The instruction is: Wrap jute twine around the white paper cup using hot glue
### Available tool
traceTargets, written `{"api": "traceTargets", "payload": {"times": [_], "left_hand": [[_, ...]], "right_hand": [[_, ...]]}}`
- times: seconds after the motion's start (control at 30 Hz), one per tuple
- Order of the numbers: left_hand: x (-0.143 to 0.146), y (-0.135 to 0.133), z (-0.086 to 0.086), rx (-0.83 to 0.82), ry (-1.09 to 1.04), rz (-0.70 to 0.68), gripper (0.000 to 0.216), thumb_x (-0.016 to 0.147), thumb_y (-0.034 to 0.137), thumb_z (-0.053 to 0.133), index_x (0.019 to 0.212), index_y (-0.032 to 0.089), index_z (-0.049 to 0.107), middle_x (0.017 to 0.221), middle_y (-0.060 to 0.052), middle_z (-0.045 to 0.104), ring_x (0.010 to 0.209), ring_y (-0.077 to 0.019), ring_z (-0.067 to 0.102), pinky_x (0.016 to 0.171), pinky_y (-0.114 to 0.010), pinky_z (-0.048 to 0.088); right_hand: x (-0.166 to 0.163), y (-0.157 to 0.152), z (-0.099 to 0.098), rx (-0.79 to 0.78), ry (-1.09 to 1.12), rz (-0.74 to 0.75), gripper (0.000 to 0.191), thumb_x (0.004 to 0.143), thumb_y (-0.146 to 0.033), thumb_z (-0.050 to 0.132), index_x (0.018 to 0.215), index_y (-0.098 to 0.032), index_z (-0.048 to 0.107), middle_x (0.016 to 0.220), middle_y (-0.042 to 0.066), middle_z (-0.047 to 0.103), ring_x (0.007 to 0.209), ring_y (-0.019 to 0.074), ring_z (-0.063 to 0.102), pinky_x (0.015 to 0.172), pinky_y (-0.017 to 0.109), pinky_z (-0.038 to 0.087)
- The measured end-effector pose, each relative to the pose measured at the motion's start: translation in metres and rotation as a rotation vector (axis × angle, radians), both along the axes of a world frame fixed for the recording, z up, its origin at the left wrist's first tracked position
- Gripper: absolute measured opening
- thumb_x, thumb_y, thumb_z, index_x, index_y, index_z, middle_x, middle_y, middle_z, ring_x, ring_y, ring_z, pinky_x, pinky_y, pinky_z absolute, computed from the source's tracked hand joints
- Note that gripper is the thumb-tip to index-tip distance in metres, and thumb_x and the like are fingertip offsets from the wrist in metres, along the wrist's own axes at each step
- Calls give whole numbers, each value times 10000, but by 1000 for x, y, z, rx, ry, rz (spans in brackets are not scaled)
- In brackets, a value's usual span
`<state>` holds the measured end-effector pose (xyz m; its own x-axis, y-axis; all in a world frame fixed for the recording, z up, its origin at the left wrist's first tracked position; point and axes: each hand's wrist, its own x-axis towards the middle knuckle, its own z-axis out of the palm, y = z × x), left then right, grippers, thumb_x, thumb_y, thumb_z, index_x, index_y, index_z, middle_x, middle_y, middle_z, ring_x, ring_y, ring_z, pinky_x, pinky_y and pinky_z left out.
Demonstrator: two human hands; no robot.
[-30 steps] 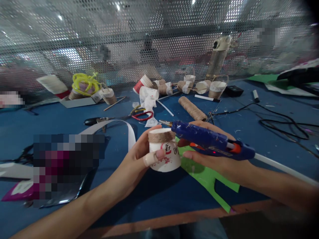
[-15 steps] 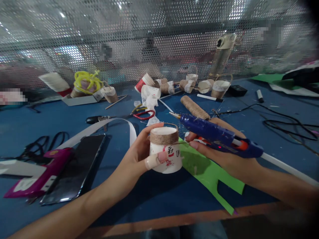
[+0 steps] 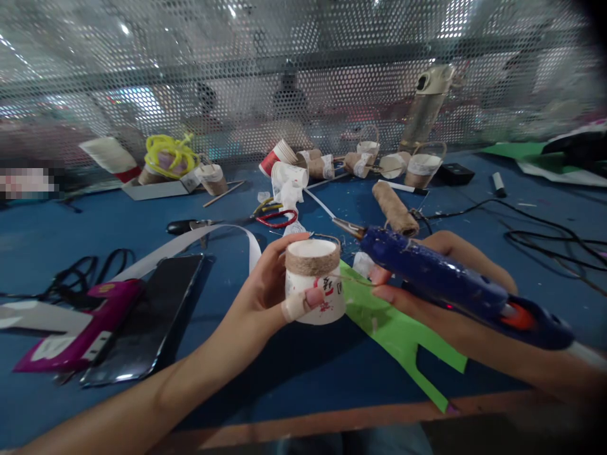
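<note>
Over the worktop (image 3: pixel 284 382), gripping a paper cup (image 3: pixel 332 309) banded with twine (image 3: pixel 310 264) in the left hand (image 3: pixel 265 287); with the right hand (image 3: pixel 427 316), pinching the twine's loose strand and holding a glue gun (image 3: pixel 436 273) near the cup.

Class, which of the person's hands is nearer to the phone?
Left. The left hand, around the cup, is right of the phone; the right hand, gripping the glue gun, is farther right.
</note>
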<state>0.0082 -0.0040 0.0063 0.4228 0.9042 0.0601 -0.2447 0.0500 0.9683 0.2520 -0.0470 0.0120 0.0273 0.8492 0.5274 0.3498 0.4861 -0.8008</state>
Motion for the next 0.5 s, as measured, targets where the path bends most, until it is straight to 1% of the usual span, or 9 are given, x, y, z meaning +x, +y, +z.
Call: {"api": "traceTargets", "payload": {"times": [0.07, 0.13, 0.2, 0.27, 0.33, 0.4, 0.5], "left_hand": [[1, 0, 1, -1, -17, -2, 506, 869, 285, 913, 1324, 345, 701, 1278, -12, 795, 1184, -236, 727, 958, -282, 585], [1, -1, 1, -4, -37, -3, 492, 867, 275, 912, 1310, 349, 710, 1236, -2, 804, 1135, -226, 737, 940, -282, 592], [2, -2, 2, -15, -57, -8, 468, 867, 271, 911, 1286, 352, 719, 1226, 2, 808, 1118, -225, 741, 924, -283, 595], [1, -2, 2, -21, -68, -24, 456, 875, 273, 906, 1284, 357, 721, 1247, 5, 808, 1137, -227, 740, 919, -276, 595], [1, -3, 2, -20, -68, -41, 476, 883, 269, 902, 1310, 363, 713, 1261, 8, 805, 1155, -219, 739, 923, -261, 594], [0, -3, 1, -15, -62, -44, 502, 890, 258, 899, 1339, 365, 701, 1261, 13, 803, 1162, -205, 741, 924, -241, 594], [-1, -2, 0, -7, -64, -50, 519, 897, 248, 894, 1354, 373, 684, 1263, 25, 804, 1166, -189, 748, 915, -214, 597]], "right_hand": [[0, 2, 1, -27, -5, -3, 262, 869, -299, 893, 933, -370, 649, 844, -52, 778, 603, 180, 683, 567, 346, 564], [2, 4, 1, -36, -23, 6, 246, 861, -289, 893, 923, -345, 661, 835, -41, 776, 621, 182, 690, 579, 337, 568], [6, 6, 0, -30, -61, 77, 245, 847, -242, 891, 927, -321, 673, 842, -32, 781, 639, 179, 700, 563, 315, 559], [8, 8, -1, -5, -95, 170, 275, 828, -178, 884, 950, -310, 676, 881, -20, 791, 701, 189, 727, 589, 305, 573], [9, 9, -1, 48, -77, 170, 295, 834, -135, 861, 943, -314, 653, 950, -7, 788, 834, 215, 754, 712, 329, 615], [10, 11, 0, 113, -93, 136, 267, 863, -134, 826, 898, -310, 628, 986, -2, 760, 900, 216, 744, 798, 348, 623], [16, 15, 1, 254, -172, 133, 218, 866, -134, 794, 890, -283, 637, 993, 13, 713, 891, 205, 725, 814, 371, 607]]}}
